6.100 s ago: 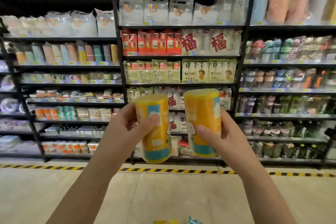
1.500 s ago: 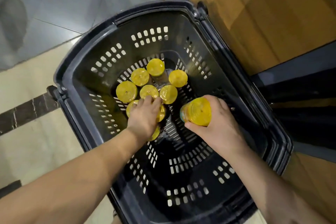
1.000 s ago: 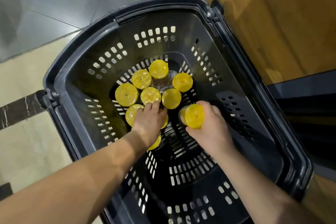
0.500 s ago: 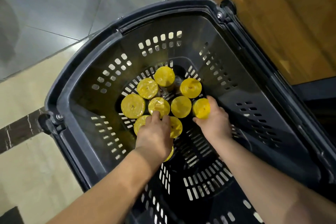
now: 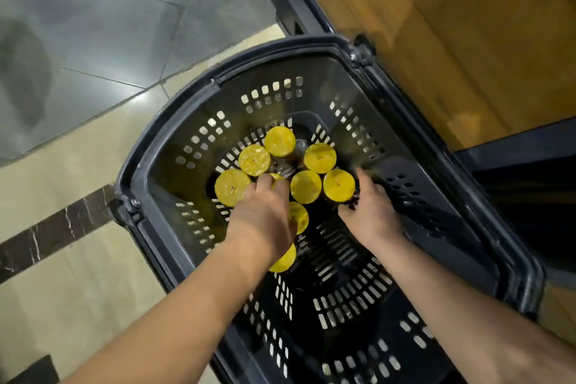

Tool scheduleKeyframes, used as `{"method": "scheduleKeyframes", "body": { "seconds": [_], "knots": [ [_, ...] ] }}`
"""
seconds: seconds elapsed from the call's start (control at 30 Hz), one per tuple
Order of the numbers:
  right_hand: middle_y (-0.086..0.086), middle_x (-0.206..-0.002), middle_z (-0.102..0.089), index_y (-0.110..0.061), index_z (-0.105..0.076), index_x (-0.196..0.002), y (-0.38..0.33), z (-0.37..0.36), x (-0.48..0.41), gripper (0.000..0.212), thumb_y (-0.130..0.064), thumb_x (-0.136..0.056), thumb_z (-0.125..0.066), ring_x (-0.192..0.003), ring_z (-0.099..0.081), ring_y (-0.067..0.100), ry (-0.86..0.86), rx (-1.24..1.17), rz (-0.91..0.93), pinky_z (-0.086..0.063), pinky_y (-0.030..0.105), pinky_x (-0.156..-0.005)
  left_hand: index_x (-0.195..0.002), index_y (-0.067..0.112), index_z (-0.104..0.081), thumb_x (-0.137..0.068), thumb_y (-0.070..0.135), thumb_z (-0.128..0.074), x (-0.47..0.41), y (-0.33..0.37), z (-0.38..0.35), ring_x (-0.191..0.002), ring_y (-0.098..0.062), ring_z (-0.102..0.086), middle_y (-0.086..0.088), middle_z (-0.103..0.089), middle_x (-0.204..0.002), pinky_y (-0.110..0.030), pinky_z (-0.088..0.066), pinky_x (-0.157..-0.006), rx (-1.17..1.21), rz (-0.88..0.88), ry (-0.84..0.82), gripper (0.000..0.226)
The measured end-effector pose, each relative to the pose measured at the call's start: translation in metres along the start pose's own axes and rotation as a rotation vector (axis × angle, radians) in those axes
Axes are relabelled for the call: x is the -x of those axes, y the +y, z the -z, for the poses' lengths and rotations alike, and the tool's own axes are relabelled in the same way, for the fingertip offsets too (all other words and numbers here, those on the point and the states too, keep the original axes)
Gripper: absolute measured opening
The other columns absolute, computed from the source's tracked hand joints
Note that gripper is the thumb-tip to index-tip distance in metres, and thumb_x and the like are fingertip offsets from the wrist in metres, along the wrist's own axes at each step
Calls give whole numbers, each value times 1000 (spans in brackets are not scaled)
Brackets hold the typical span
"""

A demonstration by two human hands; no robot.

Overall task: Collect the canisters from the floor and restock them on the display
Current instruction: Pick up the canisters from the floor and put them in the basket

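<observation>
Down in the basket [image 5: 280,51], left hand [image 5: 261,218] covers canisters [image 5: 306,186], grip unclear; right hand [image 5: 371,212] hangs loose.

Both your hands reach into a dark plastic basket [image 5: 280,51] on the tiled floor [image 5: 62,227], where yellow-lidded canisters [image 5: 320,158] stand clustered. Your left hand [image 5: 265,215] lies over the cluster; your right hand [image 5: 371,212], fingers blurred, sits just beside the rightmost one.
</observation>
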State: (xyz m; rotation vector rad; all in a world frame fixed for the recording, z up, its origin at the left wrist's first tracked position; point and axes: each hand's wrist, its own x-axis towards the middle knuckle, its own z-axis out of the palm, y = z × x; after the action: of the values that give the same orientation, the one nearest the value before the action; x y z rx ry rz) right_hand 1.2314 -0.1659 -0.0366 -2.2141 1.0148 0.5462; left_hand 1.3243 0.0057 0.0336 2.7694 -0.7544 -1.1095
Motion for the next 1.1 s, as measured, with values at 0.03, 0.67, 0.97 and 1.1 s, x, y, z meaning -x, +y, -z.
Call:
{"method": "scheduleKeyframes", "body": {
  "seconds": [0.03,0.67,0.97,1.1],
  "knots": [
    [8,-145,-44,-32,-24,-158,-7,14,8,82,-27,-92,-71,-119,-60,31,8,-4,19,-53,45,-93,-150,21,-31,-95,43,-63,4,3,10,-135,-28,-36,-5,-30,-147,-42,-48,-101,0,-2,17,67],
    [5,-133,-54,-23,-55,-139,-157,342,278,60,-27,-83,-76,-120,-53,31,404,266,678,-49,47,-95,-136,28,-56,-80,38,-78,248,98,301,-132,-33,-41,-1,-50,-145,-57,-43,-104,-55,-334,663,60],
    [-6,-140,-47,-36,-48,-144,-177,524,435,58,-40,-90,-69,-122,-50,22,626,181,679,-45,36,-92,-137,29,-57,-79,42,-78,392,184,440,-135,-31,-44,-1,-50,-147,-52,-38,-108,-108,-566,905,63],
    [-2,-130,-53,-32,-55,-138,-165,585,511,55,-37,-87,-74,-119,-53,25,812,147,650,-49,47,-94,-138,30,-56,-80,45,-77,451,236,489,-134,-31,-41,-1,-49,-146,-49,-37,-110,-106,-702,968,63]
  ]
}}
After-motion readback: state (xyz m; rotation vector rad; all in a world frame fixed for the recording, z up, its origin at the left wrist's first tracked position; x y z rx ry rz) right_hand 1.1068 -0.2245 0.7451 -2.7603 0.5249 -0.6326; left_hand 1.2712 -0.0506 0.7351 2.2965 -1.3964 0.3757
